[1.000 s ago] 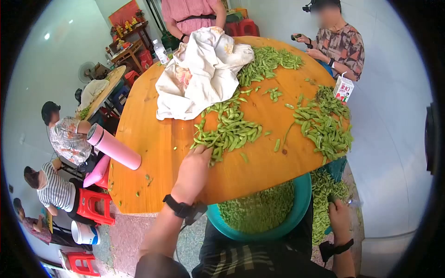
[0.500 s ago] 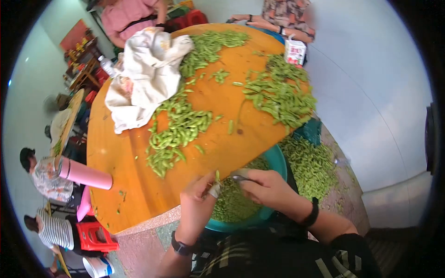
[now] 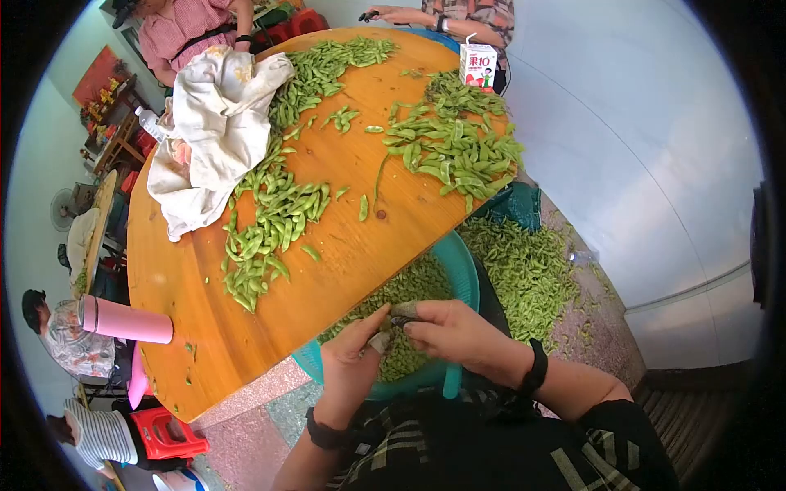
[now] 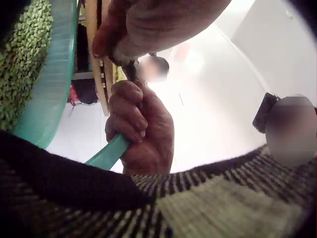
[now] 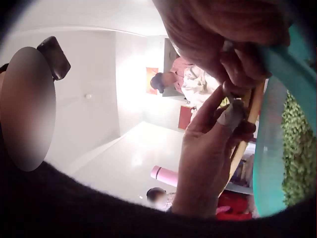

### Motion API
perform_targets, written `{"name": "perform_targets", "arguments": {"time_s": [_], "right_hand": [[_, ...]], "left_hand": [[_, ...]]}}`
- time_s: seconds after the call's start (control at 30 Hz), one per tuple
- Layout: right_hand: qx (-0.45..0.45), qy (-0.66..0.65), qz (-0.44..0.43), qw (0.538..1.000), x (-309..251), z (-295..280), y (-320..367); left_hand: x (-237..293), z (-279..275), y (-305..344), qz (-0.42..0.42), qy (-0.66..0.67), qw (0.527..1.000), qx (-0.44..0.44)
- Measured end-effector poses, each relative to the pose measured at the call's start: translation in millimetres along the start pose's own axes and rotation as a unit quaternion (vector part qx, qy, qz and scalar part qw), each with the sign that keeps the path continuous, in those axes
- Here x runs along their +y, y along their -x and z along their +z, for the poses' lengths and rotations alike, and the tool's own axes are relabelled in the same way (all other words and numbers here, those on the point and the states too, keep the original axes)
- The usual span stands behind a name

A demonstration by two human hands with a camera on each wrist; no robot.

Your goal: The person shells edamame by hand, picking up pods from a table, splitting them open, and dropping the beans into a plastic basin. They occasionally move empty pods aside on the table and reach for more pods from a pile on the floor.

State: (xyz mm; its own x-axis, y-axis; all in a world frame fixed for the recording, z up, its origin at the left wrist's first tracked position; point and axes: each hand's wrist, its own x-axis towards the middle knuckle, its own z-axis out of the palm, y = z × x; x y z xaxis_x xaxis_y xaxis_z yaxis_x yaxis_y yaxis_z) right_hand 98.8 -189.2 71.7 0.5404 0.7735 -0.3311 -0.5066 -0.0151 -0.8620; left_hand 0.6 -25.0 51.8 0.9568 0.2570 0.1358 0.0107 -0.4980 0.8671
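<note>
Both hands meet over a teal basin (image 3: pixel 470 274) holding shelled green beans (image 4: pixel 22 64). My left hand (image 3: pixel 348 364), with a white wrap (image 3: pixel 379 342) on its thumb, pinches a bean pod, mostly hidden behind the fingers. The right hand (image 3: pixel 463 337) grips a tool with a teal handle (image 4: pixel 110 153); that handle sticks out below the curled fingers. At its other end a dark tip lies right at the left fingertips. A dark cover (image 3: pixel 404 310) sits on a right fingertip. I cannot tell the tool's kind.
A wooden table (image 3: pixel 327 254) carries piles of bean pods (image 3: pixel 278 213), a white cloth (image 3: pixel 217 123), a pink bottle (image 3: pixel 127 319) and a juice carton (image 3: pixel 477 65). More pods (image 3: pixel 524 278) lie heaped on the floor at right. Other people sit or stand around.
The left hand has come back from the table pile with a pod, and the right hand has moved in from the right with the tool. Their fingertips have now closed together over the basin.
</note>
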Motion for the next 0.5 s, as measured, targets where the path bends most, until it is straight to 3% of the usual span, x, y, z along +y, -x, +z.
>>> {"name": "perform_targets", "arguments": {"time_s": [0.03,0.1,0.33,0.4,0.5], "right_hand": [[0.002,-0.001,0.001,1.0,-2,-1,1],[-0.04,-0.064,0.089,0.993,-10,-4,3],[-0.052,-0.161,0.154,0.974,12,-14,-12],[-0.076,-0.196,0.175,0.962,13,-17,-15],[-0.094,-0.213,0.185,0.955,20,-21,-20]], "left_hand": [[-3,1,1,-0.001,0.001,1.0,-0.002],[-8,2,2,-0.036,0.149,0.988,-0.014],[-33,4,3,-0.003,0.191,0.981,-0.041],[-45,8,5,-0.071,0.298,0.95,-0.052],[-56,11,6,-0.114,0.356,0.926,-0.059]]}}
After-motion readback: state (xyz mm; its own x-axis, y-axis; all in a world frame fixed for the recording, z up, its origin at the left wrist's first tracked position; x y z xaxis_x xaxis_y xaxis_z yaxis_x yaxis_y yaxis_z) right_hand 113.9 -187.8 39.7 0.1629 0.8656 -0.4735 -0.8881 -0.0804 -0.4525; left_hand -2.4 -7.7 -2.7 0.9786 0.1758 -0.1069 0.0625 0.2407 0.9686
